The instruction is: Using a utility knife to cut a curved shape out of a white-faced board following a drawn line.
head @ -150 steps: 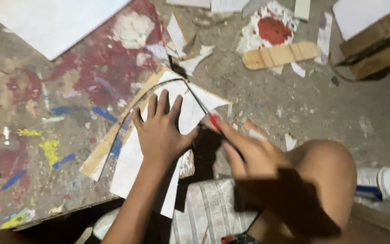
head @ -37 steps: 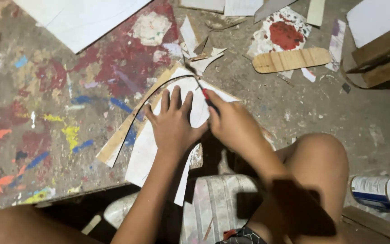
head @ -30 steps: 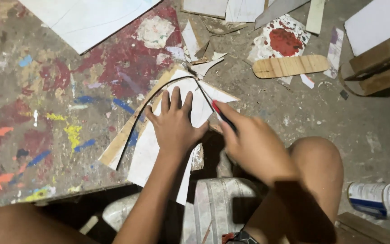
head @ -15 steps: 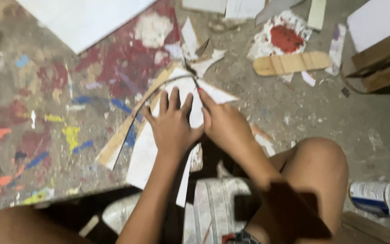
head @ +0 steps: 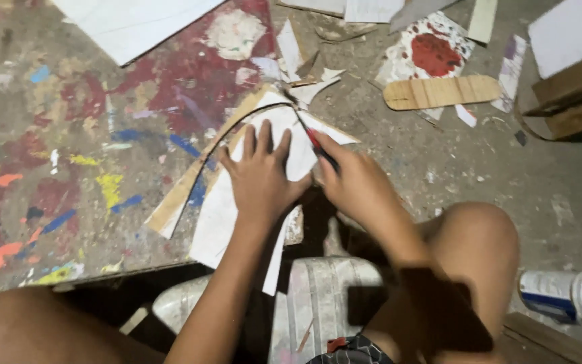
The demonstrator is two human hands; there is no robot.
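Note:
My left hand [head: 261,174] lies flat, fingers spread, on a white sheet of board [head: 291,128] that rests on a paint-stained floor. My right hand [head: 351,180] grips a red-handled cutter [head: 318,145] and its blade points up along the right edge of the sheet. A dark curved cut line [head: 220,145] arcs across the sheet on the left, over a tan strip of cardboard [head: 176,202]. Both hands sit close together at the sheet's middle.
White offcuts [head: 301,64] lie above the sheet. A rounded wooden slat [head: 442,92] and a red-stained paper [head: 432,50] lie at upper right, wooden blocks [head: 574,94] at far right. A large white board [head: 136,23] is at top left. A white can [head: 570,296] lies by my knee.
My right hand went up to the sheet's top, drew back down to the right, and is close beside my left hand again. My left hand stayed pressed on the sheet.

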